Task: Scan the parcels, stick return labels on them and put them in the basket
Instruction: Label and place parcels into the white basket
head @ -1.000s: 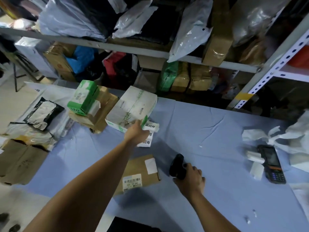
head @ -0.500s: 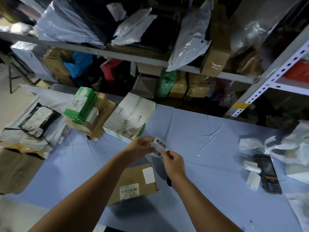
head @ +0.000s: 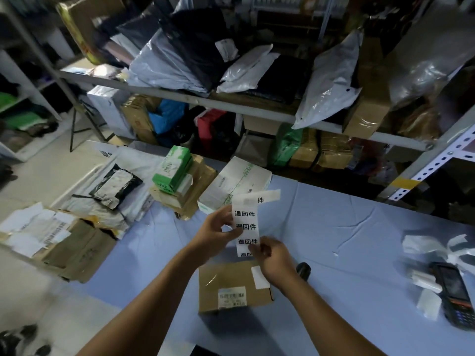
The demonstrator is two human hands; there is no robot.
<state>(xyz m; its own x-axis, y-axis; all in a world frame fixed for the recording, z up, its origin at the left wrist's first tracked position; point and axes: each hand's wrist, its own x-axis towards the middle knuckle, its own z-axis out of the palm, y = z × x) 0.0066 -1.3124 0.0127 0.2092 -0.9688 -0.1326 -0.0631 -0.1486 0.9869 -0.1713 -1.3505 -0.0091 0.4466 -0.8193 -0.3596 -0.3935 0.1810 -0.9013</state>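
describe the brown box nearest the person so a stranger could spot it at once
Start at the blue table and find the left hand and right hand holding the label strip. Directly below them lies the brown box. Unlike the parcels piled at the left, it sits alone, with a barcode label at its near edge and a blank white sticker on top.

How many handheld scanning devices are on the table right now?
2. The black scanner lies just right of the brown parcel; the keypad terminal sits far right among paper scraps. More may be hidden.
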